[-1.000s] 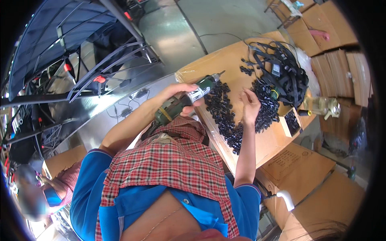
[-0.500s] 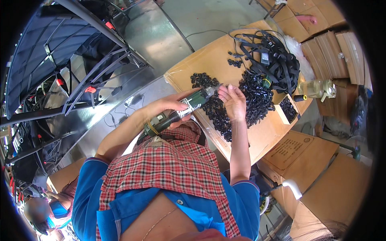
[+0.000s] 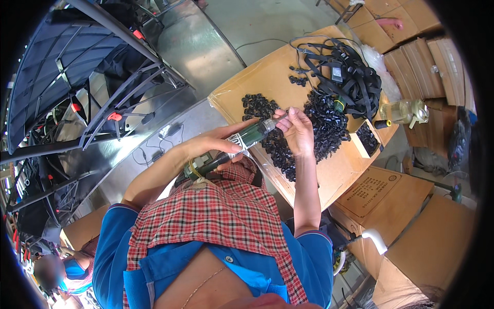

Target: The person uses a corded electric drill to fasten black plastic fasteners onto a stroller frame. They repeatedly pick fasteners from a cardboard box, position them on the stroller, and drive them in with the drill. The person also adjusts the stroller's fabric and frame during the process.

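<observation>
My left hand (image 3: pixel 218 144) is wrapped round a dark green and black electric screwdriver (image 3: pixel 253 131), which slants up to the right across my front. A yellowish band circles its rear end. At its metal nose my right hand (image 3: pixel 298 131) is closed, thumb and fingers pinched at the thin bit (image 3: pixel 280 119). Any small part held there is hidden by the fingers. Just beyond both hands, heaps of small black plastic parts (image 3: pixel 325 126) cover the middle of a cardboard-topped table (image 3: pixel 234 92).
A tangle of black straps (image 3: pixel 363 85) lies at the table's far right. Nearer are an open box of black parts (image 3: pixel 366 140), a black spool (image 3: pixel 382 124) and a clear bottle (image 3: pixel 406 112). Cartons (image 3: pixel 375 195) stand right; black-fabric frames (image 3: pixel 77 77) stand left. Another person (image 3: pixel 67 268) is at lower left.
My right fingers have moved from loosely extended beside the screwdriver's tip to a closer pinch on it. The screwdriver has turned slightly in my left hand.
</observation>
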`<state>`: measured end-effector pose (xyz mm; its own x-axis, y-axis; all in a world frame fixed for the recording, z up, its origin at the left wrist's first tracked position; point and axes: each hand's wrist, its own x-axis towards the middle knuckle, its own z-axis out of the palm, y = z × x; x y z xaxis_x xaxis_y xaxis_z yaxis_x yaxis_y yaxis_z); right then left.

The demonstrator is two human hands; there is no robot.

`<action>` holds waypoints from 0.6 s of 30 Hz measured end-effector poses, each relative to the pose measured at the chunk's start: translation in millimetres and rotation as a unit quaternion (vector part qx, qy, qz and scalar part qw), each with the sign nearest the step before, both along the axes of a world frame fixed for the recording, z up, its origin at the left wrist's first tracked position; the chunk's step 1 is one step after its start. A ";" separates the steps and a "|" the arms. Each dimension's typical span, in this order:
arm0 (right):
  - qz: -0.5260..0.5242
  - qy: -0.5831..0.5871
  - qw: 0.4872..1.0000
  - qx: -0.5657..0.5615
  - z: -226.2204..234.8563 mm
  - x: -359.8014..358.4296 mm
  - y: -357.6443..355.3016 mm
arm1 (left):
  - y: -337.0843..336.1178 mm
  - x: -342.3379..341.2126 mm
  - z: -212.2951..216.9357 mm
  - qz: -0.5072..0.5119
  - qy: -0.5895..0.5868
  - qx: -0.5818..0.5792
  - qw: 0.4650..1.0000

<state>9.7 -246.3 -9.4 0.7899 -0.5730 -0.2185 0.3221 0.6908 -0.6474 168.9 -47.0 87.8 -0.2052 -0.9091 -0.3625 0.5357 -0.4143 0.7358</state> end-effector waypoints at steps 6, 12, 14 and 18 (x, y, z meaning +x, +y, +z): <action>-0.025 0.022 0.999 -0.006 -1.9 -5.8 -5.3 | 1.6 0.3 0.1 0.014 0.060 0.014 0.998; -0.025 0.034 0.999 -0.018 1.0 -3.2 -3.3 | 2.7 2.2 -7.0 0.025 0.091 0.014 0.995; -0.022 0.032 0.999 -0.018 0.7 -2.5 -3.6 | 0.6 2.0 -4.2 0.021 0.055 0.007 0.998; -0.017 0.028 0.999 -0.014 0.7 -2.0 -3.5 | -1.2 0.9 2.8 0.003 0.023 -0.006 1.000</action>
<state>7.7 -249.9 -8.7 0.7565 -0.6062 -0.2454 0.3087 0.6618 -0.6832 169.8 -48.2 90.6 -0.2159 -0.9147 -0.3418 0.5719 -0.4021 0.7150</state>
